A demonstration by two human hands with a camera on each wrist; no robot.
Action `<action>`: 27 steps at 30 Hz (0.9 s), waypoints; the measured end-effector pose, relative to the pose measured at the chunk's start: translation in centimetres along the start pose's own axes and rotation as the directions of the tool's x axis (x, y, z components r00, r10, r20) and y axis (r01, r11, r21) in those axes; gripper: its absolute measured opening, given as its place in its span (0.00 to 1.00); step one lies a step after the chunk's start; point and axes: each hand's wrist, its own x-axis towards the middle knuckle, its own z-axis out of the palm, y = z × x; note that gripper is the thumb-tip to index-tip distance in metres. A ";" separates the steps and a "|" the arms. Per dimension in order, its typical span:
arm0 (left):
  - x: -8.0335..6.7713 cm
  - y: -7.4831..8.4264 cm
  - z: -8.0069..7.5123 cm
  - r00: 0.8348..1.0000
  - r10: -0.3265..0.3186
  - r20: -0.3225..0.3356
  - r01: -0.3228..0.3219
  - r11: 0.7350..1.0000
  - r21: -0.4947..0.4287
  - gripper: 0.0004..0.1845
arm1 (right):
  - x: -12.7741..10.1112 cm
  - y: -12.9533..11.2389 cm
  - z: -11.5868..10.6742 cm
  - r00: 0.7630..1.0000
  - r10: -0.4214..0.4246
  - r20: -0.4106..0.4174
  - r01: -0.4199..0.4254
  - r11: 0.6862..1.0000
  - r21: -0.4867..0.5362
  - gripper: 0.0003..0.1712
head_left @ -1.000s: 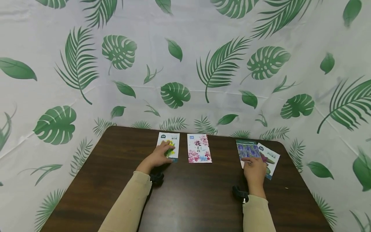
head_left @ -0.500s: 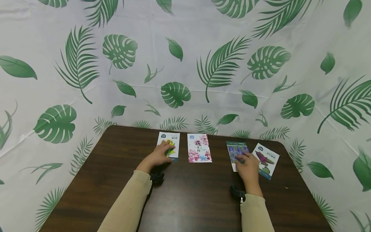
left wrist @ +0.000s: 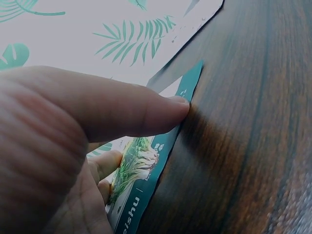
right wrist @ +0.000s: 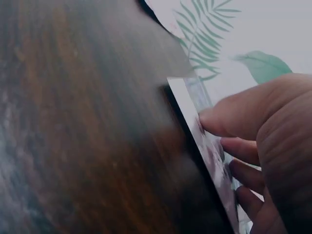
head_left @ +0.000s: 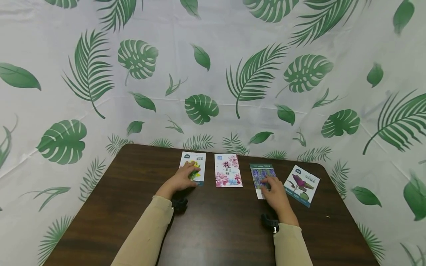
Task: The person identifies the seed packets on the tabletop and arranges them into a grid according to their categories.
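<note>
Your left hand lies flat on the white seed packet with the yellow flower print, fingers relaxed and straight, the thumb lying along its teal edge; this pins the packet where it sits, at the left end of the row near the far edge of the dark wood-grain table. Your right hand presses its fingertips down on the green-topped packet with the purple lavender picture, fingers only lightly bent, nothing gripped, so the thin paper can slide on the wood instead of being lifted. That packet lies just right of the white packet with pink blossoms, a narrow strip of table between them. The fourth packet, white with a purple-leaved plant, lies tilted near the far right corner, apart from your hand and untouched.
</note>
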 end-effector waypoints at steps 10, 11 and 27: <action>0.0 0.0 0.0 1.000 0.002 -0.004 -0.002 1.000 0.001 0.35 | 0.2 -1.5 0.9 0.993 -0.006 0.119 0.006 1.000 0.003 0.26; 0.0 0.0 0.0 1.000 0.002 -0.003 -0.002 1.000 0.002 0.35 | 0.3 -1.7 1.1 0.990 -0.016 0.138 0.011 0.999 0.035 0.26; -0.1 0.1 0.1 1.000 0.002 -0.021 -0.002 1.000 -0.002 0.35 | 0.0 -3.6 2.5 0.966 -0.017 0.258 0.006 0.999 0.044 0.28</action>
